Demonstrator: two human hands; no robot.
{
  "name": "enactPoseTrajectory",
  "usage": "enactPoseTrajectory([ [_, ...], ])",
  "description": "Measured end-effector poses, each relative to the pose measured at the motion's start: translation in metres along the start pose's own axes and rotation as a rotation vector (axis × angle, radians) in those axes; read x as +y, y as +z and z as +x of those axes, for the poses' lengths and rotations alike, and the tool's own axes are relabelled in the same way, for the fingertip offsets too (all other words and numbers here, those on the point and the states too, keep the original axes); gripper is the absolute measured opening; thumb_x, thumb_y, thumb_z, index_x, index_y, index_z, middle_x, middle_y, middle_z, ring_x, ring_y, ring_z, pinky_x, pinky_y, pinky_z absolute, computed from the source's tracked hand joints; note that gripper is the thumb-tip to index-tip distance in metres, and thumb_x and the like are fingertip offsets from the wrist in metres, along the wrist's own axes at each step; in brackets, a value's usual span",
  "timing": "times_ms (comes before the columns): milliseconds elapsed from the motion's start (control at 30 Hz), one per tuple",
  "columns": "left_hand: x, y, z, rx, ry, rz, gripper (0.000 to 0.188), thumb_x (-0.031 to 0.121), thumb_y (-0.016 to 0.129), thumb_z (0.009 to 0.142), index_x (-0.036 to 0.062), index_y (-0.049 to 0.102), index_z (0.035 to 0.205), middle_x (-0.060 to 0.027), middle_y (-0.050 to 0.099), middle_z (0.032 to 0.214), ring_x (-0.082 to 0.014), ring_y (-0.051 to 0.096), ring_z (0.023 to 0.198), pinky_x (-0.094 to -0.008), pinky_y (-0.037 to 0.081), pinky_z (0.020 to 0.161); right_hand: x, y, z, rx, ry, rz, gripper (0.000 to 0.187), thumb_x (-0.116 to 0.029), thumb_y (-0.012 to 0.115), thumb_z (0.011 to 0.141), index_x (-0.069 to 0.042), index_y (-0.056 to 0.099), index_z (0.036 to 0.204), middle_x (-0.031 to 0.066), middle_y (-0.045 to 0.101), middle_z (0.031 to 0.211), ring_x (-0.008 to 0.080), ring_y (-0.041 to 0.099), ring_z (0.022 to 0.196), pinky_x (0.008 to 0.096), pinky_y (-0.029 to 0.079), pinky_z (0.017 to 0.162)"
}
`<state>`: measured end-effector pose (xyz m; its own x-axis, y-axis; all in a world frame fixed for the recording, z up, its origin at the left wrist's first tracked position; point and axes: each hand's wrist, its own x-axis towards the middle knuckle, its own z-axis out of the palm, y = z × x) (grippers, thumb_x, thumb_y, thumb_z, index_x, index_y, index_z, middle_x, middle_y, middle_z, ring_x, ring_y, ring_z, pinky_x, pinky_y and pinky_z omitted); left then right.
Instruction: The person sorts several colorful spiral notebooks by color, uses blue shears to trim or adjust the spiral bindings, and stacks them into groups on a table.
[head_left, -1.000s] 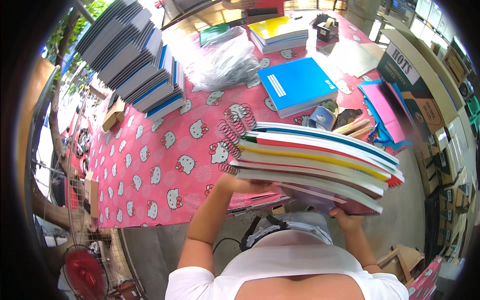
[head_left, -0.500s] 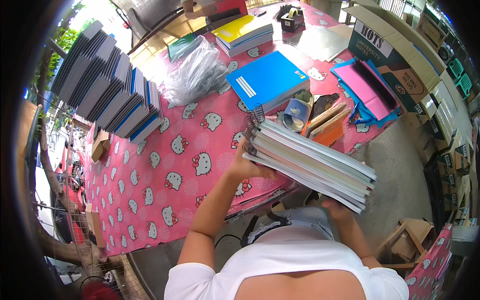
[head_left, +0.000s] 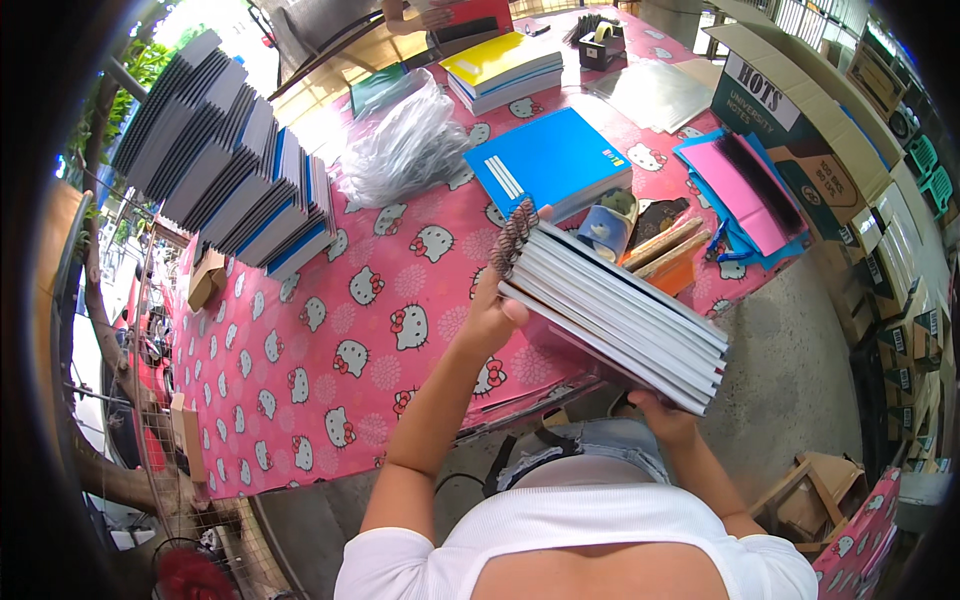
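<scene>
I hold a stack of spiral notebooks [head_left: 615,312] in front of me, over the table's near edge, with the white page edges facing up. My left hand [head_left: 492,315] wraps round the end with the dark wire coils, thumb on the near side. My right hand [head_left: 665,415] grips the stack's lower right corner from below, its fingers partly hidden. Just beyond lies a pile topped by a blue notebook [head_left: 550,160]. A blue patterned cup-like object [head_left: 605,228] and some worn wooden pieces [head_left: 668,255] sit close behind the held stack.
A tall stack of notebooks [head_left: 225,165] leans at the left on the pink patterned tablecloth [head_left: 330,340]. Around the far side are clear plastic bags [head_left: 405,150], yellow-topped notebooks [head_left: 500,70], a tape dispenser [head_left: 602,45], pink and blue sheets [head_left: 745,190], a cardboard box [head_left: 790,110] and another person's hand [head_left: 432,18].
The held notebooks were spread apart and are now closer together and more even. The stack has shifted slightly left, and my left hand has moved up round the coils.
</scene>
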<state>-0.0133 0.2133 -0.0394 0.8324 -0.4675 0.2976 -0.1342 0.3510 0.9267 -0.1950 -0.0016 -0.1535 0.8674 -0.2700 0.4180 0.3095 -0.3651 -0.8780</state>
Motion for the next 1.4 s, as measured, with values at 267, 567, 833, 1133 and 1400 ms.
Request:
enactPoseTrajectory([
  [267, -0.025, -0.027, 0.002, -0.149, 0.204, 0.119, 0.132, 0.061, 0.085, 0.044, -0.0014, 0.026, 0.143, -0.0088, 0.049, 0.123, -0.0179, 0.05, 0.111, -0.0344, 0.045, 0.093, 0.001, 0.003, -0.004, -0.058, -0.022, -0.022, 0.071, -0.033, 0.079, 0.076, 0.0, 0.045, 0.128, 0.0139, 0.052, 0.125, 0.028, 0.052, 0.116, 0.0415, 0.04, 0.1],
  [567, -0.04, -0.025, -0.014, -0.072, 0.229, 0.11, 0.11, 0.049, 0.092, 0.045, 0.0003, 0.04, 0.129, -0.0065, 0.052, 0.113, -0.0169, 0.052, 0.106, -0.0347, 0.046, 0.09, -0.028, 0.006, 0.011, -0.11, -0.126, 0.033, 0.04, -0.01, 0.075, 0.079, -0.003, 0.062, 0.117, 0.0097, 0.065, 0.112, 0.0221, 0.061, 0.103, 0.0361, 0.047, 0.09],
  [833, -0.074, -0.045, -0.041, -0.2, -0.014, 0.118, 0.101, 0.013, 0.093, 0.048, 0.0011, 0.04, 0.133, -0.0098, 0.052, 0.128, -0.0176, 0.051, 0.117, -0.037, 0.045, 0.096, 0.032, 0.003, -0.013, -0.288, -0.099, -0.235, 0.034, -0.002, 0.072, 0.08, -0.001, 0.063, 0.113, 0.01, 0.064, 0.108, 0.0189, 0.06, 0.1, 0.0314, 0.049, 0.084],
  [1133, -0.009, -0.054, -0.073, 0.506, -0.383, 0.03, 0.072, 0.011, 0.082, 0.072, 0.0022, 0.042, 0.131, -0.0111, 0.058, 0.118, -0.0212, 0.057, 0.109, -0.0361, 0.049, 0.094, -0.029, 0.062, 0.084, -0.205, 0.114, -0.052, 0.069, -0.027, 0.085, 0.067, 0.003, 0.052, 0.12, 0.0157, 0.054, 0.109, 0.0277, 0.052, 0.107, 0.0412, 0.041, 0.095],
  [1400, 0.013, -0.163, -0.127, 0.785, -0.724, -0.046, 0.046, 0.022, 0.076, 0.081, -0.0037, 0.058, 0.115, -0.0157, 0.066, 0.104, -0.0238, 0.067, 0.09, -0.0383, 0.057, 0.079, -0.02, 0.193, 0.108, -0.589, 0.56, 0.258, 0.061, -0.035, 0.081, 0.072, 0.007, 0.06, 0.11, 0.0179, 0.067, 0.099, 0.0262, 0.065, 0.093, 0.0362, 0.051, 0.082],
])
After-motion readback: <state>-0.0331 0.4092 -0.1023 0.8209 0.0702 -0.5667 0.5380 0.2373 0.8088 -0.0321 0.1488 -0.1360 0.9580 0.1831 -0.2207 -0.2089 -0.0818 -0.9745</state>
